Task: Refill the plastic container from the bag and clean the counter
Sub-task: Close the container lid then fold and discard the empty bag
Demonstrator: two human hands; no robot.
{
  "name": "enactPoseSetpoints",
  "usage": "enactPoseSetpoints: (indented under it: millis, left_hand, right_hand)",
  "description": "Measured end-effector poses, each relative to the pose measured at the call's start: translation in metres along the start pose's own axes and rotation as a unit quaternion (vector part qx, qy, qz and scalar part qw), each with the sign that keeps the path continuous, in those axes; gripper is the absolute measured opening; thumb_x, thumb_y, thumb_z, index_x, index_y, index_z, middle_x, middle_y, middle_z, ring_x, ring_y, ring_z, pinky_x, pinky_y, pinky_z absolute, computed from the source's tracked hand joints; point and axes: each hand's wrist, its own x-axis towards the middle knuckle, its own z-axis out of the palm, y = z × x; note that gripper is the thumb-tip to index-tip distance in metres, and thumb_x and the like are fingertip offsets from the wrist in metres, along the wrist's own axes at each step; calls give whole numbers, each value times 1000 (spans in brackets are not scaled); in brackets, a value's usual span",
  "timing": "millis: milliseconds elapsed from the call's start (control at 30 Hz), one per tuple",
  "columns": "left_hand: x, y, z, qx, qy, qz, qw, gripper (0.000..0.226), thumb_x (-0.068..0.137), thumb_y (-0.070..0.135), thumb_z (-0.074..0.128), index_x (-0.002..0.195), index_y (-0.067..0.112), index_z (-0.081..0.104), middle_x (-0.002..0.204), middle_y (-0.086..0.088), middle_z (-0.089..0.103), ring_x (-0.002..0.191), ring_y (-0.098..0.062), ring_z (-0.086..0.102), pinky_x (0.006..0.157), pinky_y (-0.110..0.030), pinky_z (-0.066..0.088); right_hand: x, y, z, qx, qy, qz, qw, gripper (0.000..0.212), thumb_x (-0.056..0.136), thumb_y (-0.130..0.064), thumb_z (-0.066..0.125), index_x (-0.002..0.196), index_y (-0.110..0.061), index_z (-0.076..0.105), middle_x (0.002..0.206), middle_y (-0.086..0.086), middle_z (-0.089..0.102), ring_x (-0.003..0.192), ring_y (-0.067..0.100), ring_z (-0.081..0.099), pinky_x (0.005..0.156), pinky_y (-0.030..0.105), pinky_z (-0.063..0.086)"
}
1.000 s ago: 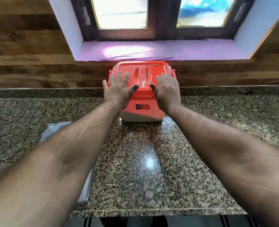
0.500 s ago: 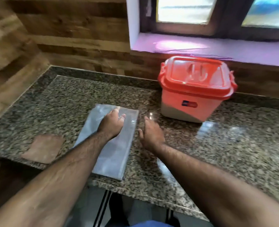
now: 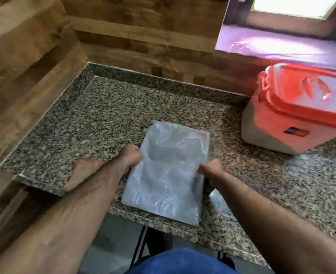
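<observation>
head view | left hand point(image 3: 130, 157) and right hand point(image 3: 210, 169) both closed, pinching the side edges of the clear bag point(image 3: 169, 175), frame centre, on the counter point(image 3: 104, 119) | orange container point(image 3: 293, 119), right edge, lid on; label unreadable

Your view was lit by daylight from the window point(image 3: 293, 6), blown out white; glare sat on the tabletop point(image 3: 104, 115) near its right edge; motion blur softened everything, edges bowed.

Both hands point(image 3: 130, 158) gripping bag point(image 3: 169, 175)
</observation>
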Motion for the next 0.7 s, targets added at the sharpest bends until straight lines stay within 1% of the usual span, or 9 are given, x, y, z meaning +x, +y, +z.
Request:
enactPoseSetpoints:
  millis: [33,67,133,267,367,433,500,567,700]
  left_hand:
    - [2,-2,-4,-15,-5,-1,1000,10,78,10,72,83,3,78,87,-9,81,76,-23,75,59,-28,58]
    - [3,-3,-7,-23,-14,0,1000,4,79,5,72,79,3,76,83,-8,78,69,-20,71,52,-23,50]
    - [2,-4,-13,-37,-40,0,998,14,79,-6,71,77,8,73,79,-7,72,65,-18,64,47,-18,44]
    - [1,-9,-17,-101,-94,14,990,22,82,-15,75,98,1,75,91,-15,79,80,-27,75,61,-31,60]
    - [-1,-18,-16,-150,-125,29,980,21,88,-13,77,104,-1,72,96,-15,79,83,-26,77,59,-33,63]
    - [0,-23,-15,-169,-123,46,977,20,89,-13,77,103,1,74,92,-12,79,80,-21,75,58,-31,62]
    - [2,-28,-12,-183,-114,56,975,20,88,-15,78,101,0,74,90,-10,78,78,-21,74,60,-33,63]
    - [4,-33,-9,-186,-109,63,974,18,86,-17,78,99,-4,74,93,-14,79,81,-27,77,68,-40,67]
    - [4,-41,-7,-193,-109,87,971,15,85,-18,76,94,-6,76,98,-24,80,98,-46,78,81,-51,68]
  right_hand:
    - [-4,-4,-2,12,-17,7,1000,8,76,3,71,75,-1,64,72,13,64,61,25,63,48,23,45]
    - [-4,-6,-3,19,-29,10,999,15,78,8,65,68,-2,60,67,13,59,53,24,57,44,23,42]
    - [0,-8,-5,38,-35,9,999,33,78,15,56,58,-10,47,58,9,49,39,19,45,39,20,35]
    - [6,-5,-16,57,-58,-8,997,36,77,22,60,62,-10,52,68,13,57,61,27,60,57,36,53]
    - [8,0,-27,68,-80,-44,994,48,75,32,57,58,-12,53,62,7,60,52,19,61,49,31,52]
    - [11,6,-35,85,-100,-59,990,41,75,35,59,82,-5,69,74,11,74,66,22,72,56,33,61]
    - [13,12,-40,87,-116,-84,986,52,74,36,59,105,-3,73,91,12,81,81,25,77,65,34,64]
    - [15,20,-40,56,-97,-128,985,55,75,36,58,99,-9,78,90,4,83,81,19,78,66,32,64]
    - [16,29,-35,59,-47,-174,982,44,79,31,65,95,-7,81,92,4,83,83,20,76,75,37,67]
